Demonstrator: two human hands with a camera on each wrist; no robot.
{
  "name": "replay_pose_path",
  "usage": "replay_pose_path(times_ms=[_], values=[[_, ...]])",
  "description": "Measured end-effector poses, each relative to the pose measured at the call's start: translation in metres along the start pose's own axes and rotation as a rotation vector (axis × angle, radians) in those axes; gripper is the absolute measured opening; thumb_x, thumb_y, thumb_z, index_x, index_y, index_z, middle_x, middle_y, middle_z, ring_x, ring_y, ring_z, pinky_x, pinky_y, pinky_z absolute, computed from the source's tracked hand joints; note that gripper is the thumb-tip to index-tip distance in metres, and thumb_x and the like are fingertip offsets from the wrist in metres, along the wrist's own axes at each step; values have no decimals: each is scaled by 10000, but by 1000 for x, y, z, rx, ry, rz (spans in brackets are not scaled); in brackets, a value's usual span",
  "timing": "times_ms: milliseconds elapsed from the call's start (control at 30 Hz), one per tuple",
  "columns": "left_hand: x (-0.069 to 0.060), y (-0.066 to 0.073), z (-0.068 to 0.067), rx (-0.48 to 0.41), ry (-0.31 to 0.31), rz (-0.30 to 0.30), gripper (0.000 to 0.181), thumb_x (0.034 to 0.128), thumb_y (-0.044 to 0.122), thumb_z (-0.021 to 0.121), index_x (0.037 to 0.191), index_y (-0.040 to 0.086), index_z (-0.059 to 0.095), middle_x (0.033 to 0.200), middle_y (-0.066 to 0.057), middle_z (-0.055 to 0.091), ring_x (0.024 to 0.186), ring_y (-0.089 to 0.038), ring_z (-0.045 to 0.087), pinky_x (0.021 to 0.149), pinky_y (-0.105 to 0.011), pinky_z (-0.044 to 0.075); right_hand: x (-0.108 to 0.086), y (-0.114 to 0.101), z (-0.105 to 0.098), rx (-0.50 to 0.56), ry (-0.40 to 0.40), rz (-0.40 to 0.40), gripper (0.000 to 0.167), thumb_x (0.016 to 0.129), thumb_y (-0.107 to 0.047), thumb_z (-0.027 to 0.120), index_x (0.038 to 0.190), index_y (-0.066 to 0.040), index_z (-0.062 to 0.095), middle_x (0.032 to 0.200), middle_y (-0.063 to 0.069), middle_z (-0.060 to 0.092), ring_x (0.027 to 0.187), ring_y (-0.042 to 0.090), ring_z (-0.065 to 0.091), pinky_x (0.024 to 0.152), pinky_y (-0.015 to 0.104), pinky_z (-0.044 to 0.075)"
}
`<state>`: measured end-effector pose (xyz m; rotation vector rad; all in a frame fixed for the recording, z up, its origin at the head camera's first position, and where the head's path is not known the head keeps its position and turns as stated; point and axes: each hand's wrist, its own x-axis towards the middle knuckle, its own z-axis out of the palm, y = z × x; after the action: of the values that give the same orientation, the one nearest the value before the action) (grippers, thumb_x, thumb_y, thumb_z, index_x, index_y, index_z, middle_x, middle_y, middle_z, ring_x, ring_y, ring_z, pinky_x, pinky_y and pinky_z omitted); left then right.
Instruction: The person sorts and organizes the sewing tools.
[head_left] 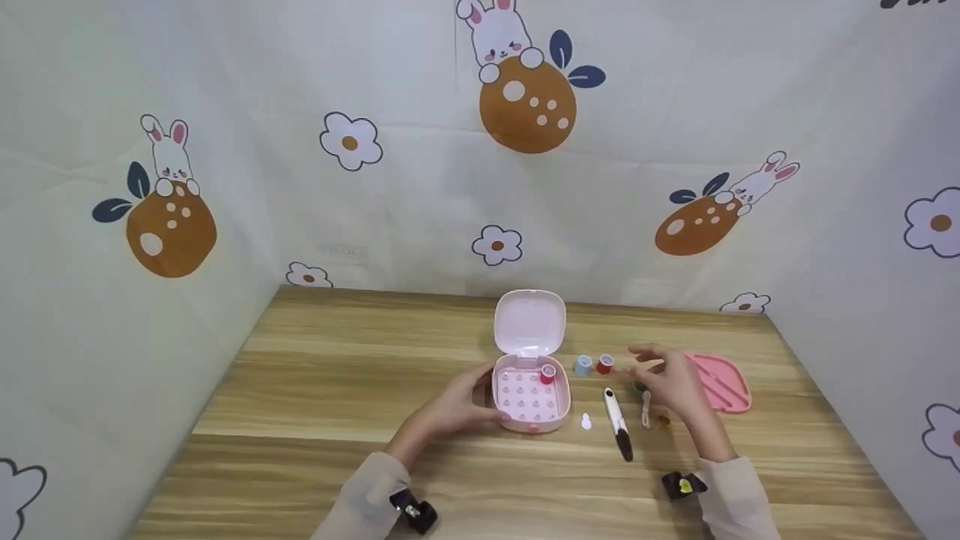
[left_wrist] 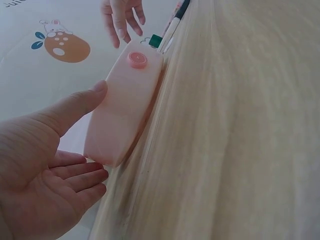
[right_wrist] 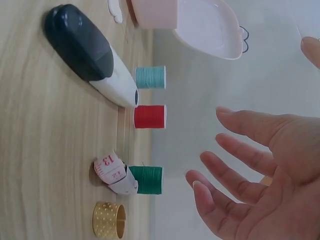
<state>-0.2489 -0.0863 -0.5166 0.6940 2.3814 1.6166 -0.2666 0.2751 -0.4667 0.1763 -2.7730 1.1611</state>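
Touching the pink box point(left_wrist: 122, 105): one hand, the left hand point(head_left: 457, 405), its thumb at the front rim and its relaxed fingers by the left side, spread wide about that end.
Well right of the box: one hand, the right hand point(head_left: 670, 381), fingers parted and gently bent, with nothing in its grasp.
Box: one, standing on the surface point(head_left: 315, 360), with one lid point(head_left: 530, 322) raised at its back and one round clasp point(left_wrist: 137, 60) on its front.
Pegs point(head_left: 520, 390): several rows on the box's floor, too small to count surely.
Spools: four in all; one pinkish-red spool point(head_left: 547, 375) sits inside the box at the back right, and three stand right of it.
Spools outside, nearest the box first: one light blue spool point(right_wrist: 150, 77), one red spool point(right_wrist: 150, 117), one green spool point(right_wrist: 149, 180) near the right hand.
White piece point(head_left: 586, 421): one, small, just right of the box.
Black-and-white tool point(right_wrist: 92, 60): one, lying right of the box, beyond the white piece.
Tape measure point(right_wrist: 111, 169): one, rolled, farther right of the box than the tool.
Gold thimble point(right_wrist: 106, 220): one, right of the box, just past the tape measure.
Pink tray point(head_left: 733, 373): one, farthest right of the box, holding slender bars whose number is unclear.
Backdrop point(head_left: 412, 202): behind the box, printed with three rabbits on three orange fruits.
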Motion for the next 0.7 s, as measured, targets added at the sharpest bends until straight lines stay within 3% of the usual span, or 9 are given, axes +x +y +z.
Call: replay_pose_path(times_ms=[167,400,700], values=[[0,-1,0,5,7,-16,932,812,92,877,1569,-106,372,1586,-286,465,1497,-427,424,1291,-544,290,1,5,-5,1,0,15,363,935,-76,776,1260,72,709,1200,322,708,965,418,720,719,262,582],[0,-1,0,1,14,16,894,820,88,875,1547,-122,400,1563,-306,484,1486,-435,435,1289,-553,290,4,15,-11,16,-8,48,372,927,-93,786,1242,91,711,1185,325,706,913,342,742,671,203,554],[0,-2,1,-9,15,6,896,816,85,881,1552,-105,406,1578,-295,472,1501,-434,416,1292,-559,274,5,29,-13,30,-73,71,366,934,-57,761,1254,107,692,1229,357,678,927,319,730,677,215,573]])
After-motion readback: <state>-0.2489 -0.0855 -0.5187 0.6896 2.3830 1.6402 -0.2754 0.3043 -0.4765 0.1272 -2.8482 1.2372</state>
